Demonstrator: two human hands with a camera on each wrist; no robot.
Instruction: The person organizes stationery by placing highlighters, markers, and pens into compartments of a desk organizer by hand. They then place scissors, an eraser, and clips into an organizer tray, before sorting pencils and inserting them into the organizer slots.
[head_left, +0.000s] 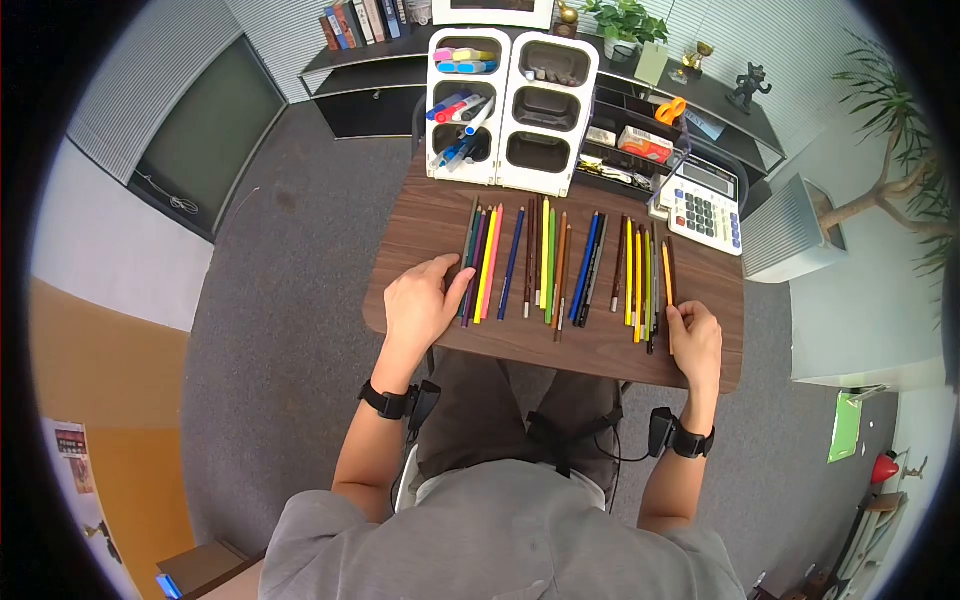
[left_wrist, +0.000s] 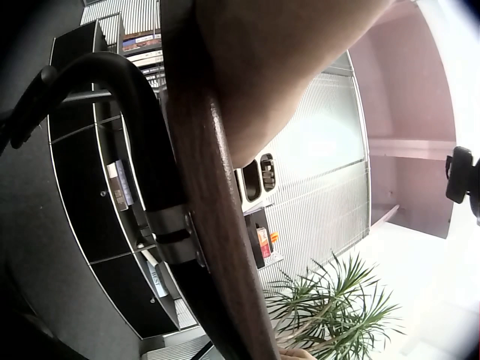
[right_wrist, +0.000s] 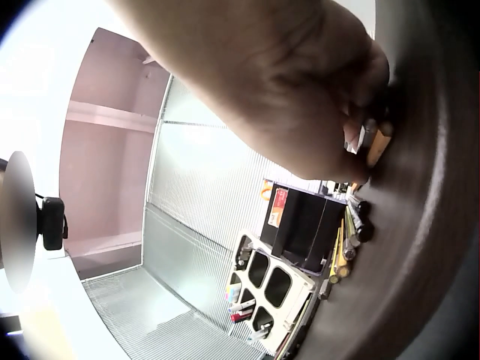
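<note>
Colored pencils lie roughly side by side in a long row across the brown table (head_left: 410, 225). At the right end of the row, my right hand (head_left: 698, 340) pinches an orange pencil (head_left: 668, 280) between thumb and fingers near its lower end. In the right wrist view, a dark pencil shows right beside that orange pencil (right_wrist: 380, 144) under the fingers. My left hand (head_left: 415, 303) rests on the table at the row's left end, fingers relaxed, the thumb against the leftmost pencils. Only that hand's edge and forearm show in the left wrist view; its fingers are hidden.
Behind the pencils stands a white organizer (head_left: 505, 110) with markers in some compartments. A black desk caddy (head_left: 610, 115) holds orange scissors (head_left: 671, 110) and small boxes. A white calculator (head_left: 705, 205) leans at the back right. The table's front edge runs close to both wrists.
</note>
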